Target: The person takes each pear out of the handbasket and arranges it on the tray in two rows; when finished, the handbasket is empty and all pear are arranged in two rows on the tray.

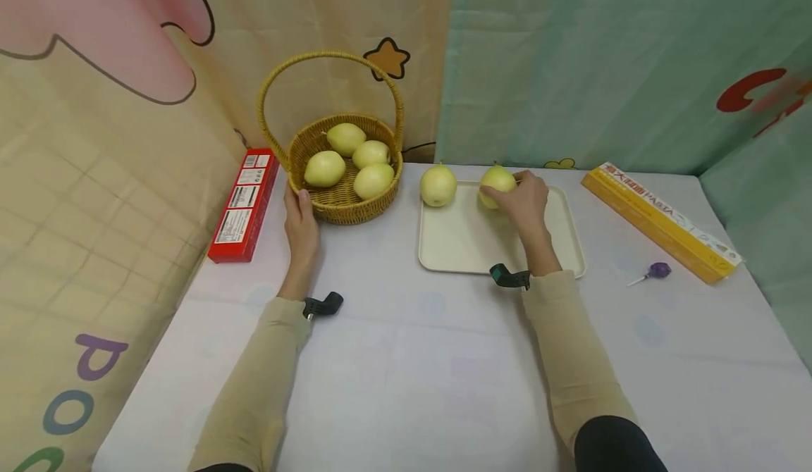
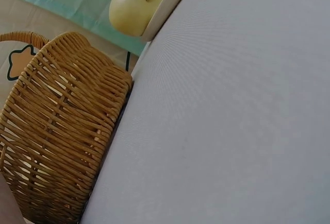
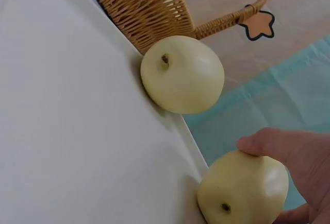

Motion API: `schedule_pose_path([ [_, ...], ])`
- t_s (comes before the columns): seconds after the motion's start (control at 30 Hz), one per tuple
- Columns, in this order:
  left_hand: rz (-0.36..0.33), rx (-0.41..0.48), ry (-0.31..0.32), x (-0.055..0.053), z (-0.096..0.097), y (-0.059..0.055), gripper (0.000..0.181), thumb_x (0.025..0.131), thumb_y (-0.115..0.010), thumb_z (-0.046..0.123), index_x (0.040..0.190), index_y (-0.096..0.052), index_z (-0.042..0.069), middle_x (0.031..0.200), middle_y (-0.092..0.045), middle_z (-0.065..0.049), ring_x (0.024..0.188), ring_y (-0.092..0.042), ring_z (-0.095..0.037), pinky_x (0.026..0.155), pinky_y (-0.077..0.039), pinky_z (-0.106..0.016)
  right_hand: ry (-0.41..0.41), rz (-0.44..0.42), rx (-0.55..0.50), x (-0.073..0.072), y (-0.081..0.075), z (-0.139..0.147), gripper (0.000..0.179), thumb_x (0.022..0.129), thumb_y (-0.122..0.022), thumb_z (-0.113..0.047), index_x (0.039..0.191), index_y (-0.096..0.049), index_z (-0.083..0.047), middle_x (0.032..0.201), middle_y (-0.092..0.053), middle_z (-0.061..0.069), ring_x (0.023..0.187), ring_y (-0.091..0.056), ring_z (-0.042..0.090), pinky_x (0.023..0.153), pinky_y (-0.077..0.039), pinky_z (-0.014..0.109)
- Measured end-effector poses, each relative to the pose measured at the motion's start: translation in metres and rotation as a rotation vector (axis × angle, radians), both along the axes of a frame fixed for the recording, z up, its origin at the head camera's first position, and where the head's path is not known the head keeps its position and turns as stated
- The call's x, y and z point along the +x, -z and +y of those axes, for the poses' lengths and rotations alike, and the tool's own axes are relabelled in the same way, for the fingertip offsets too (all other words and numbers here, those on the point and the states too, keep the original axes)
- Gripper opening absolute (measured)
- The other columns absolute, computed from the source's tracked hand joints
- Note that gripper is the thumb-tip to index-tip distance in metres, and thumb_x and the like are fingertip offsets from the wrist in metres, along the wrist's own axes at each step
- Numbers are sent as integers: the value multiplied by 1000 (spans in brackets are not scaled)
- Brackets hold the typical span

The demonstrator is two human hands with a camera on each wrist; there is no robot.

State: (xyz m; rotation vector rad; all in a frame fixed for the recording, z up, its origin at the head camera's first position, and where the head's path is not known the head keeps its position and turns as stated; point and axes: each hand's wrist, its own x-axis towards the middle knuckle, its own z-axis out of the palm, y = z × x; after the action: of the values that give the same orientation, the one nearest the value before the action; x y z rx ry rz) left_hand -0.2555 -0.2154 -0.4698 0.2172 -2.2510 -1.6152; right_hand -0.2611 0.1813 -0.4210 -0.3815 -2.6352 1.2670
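Note:
My right hand (image 1: 530,206) holds a pale yellow-green pear (image 1: 497,182) at the back edge of a cream tray (image 1: 457,250), thumb on one side and fingers on the other. In the right wrist view, the thumb lies on top of this pear (image 3: 242,188). A second pear (image 1: 438,185) sits at the tray's back left corner, apart from the hand. My left hand (image 1: 302,231) rests against the near left side of a wicker basket (image 1: 355,213), with the thumb along its outer wall. Several pears (image 1: 325,169) lie inside that basket, under its tall arched handle.
A red box (image 1: 243,208) lies left of the basket. On the right are a long yellow box (image 1: 660,222) labelled as pasta and a purple lollipop (image 1: 658,270). Curtains (image 1: 571,63) hang behind the table, which has a white cloth (image 1: 412,373).

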Motion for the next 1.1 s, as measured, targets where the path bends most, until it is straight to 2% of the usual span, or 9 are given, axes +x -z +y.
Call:
schedule_pose_path([
  [0.2,-9,4,1,0,0,0,71,112,-30,58,171,-15,23,175,-24,1,160,-22,-12,131,-18,-33,44,-22,20,-3,12,-2,85,88,-76,-56,139,-56,9,137,-53,29,128,-47,43,108,-40,55],
  [0.4,-6,14,0,-1,-2,2,73,111,-30,60,171,-15,22,176,-24,1,160,-21,-11,131,-18,-32,52,10,38,-6,13,-7,85,92,-69,-61,137,-57,10,132,-51,28,121,-46,41,103,-41,54],
  [0.67,-7,37,14,2,1,4,72,111,-31,59,171,-15,22,176,-23,1,160,-20,-12,131,-17,-32,76,0,54,-3,11,-3,92,92,-62,-70,139,-58,8,133,-51,28,124,-46,41,105,-41,53],
  [0.73,0,37,11,1,1,4,71,111,-31,59,171,-16,23,176,-24,1,160,-21,-13,131,-18,-33,83,29,49,-1,8,-1,91,94,-62,-69,140,-58,9,132,-52,28,124,-46,40,105,-41,54],
  [0.9,16,24,12,0,1,4,69,113,-32,55,171,-17,21,175,-25,0,160,-22,-13,131,-18,-33,96,167,6,0,-5,-4,85,95,-65,-63,144,-55,6,136,-50,28,122,-47,41,106,-38,52],
  [1.1,11,23,8,-1,-1,3,69,113,-31,55,171,-16,21,176,-24,1,160,-21,-12,131,-18,-32,8,292,-55,4,-22,-27,72,96,-70,-52,144,-57,0,146,-49,25,131,-49,40,117,-31,53],
])
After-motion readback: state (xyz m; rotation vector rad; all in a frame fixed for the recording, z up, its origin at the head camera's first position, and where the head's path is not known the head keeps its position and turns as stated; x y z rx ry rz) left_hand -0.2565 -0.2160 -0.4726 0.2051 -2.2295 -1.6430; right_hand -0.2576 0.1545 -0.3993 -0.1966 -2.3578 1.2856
